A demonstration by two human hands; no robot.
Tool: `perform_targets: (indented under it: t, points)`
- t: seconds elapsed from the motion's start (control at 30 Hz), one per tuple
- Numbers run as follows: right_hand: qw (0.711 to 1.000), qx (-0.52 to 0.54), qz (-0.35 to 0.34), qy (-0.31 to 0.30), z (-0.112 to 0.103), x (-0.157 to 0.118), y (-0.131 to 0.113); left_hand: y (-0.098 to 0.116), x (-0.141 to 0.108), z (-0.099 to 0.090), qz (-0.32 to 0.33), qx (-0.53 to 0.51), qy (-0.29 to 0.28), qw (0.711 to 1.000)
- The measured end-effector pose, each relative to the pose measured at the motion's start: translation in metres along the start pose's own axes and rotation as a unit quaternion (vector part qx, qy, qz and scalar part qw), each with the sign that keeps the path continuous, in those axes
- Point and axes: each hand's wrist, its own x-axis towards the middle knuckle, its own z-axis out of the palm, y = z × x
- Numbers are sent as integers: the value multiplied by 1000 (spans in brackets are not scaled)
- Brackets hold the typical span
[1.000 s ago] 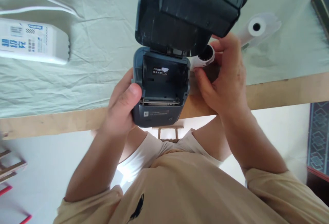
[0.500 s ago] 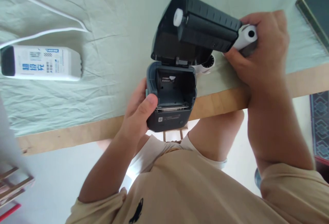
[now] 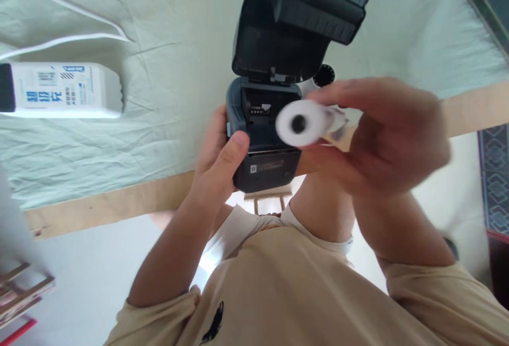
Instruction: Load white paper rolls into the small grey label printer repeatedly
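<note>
My left hand (image 3: 217,163) is wrapped round the left side of a dark portable label printer (image 3: 266,168), its thumb on the near left corner. The printer's lid (image 3: 258,38) stands swung open away from me, with a black roller and a white knob on it. Its paper bay shows a small printed sticker inside. My right hand (image 3: 392,134), smeared by motion, pinches a white paper roll (image 3: 312,123) with a dark core hole. The roll is above the right side of the open bay; whether it touches the printer I cannot tell.
A white box-shaped device (image 3: 66,90) with blue Chinese lettering lies at the left, below a white cable (image 3: 63,4). Behind the roll is a white object with a black round end (image 3: 324,74). A dark framed panel (image 3: 489,1) sits at the far right. The table's wooden edge (image 3: 119,200) runs across.
My right hand has carried the paper roll left and toward me, from beside the lid to over the bay. The printer, still in my left hand, has shifted slightly away from me.
</note>
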Motion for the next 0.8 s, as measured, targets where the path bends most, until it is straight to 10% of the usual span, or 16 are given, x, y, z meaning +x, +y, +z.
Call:
perform_targets:
  t: [0.23, 0.57, 0.8]
  points:
    - [973, -96, -189, 89, 30, 16, 8, 7, -3, -7, -17, 40, -9, 999]
    - [974, -31, -221, 49, 31, -8, 11, -13, 13, -39, 12, 57, -64, 996]
    - [957, -52, -260, 116, 33, -16, 16, -7, 7, -28, 54, 84, -66, 993]
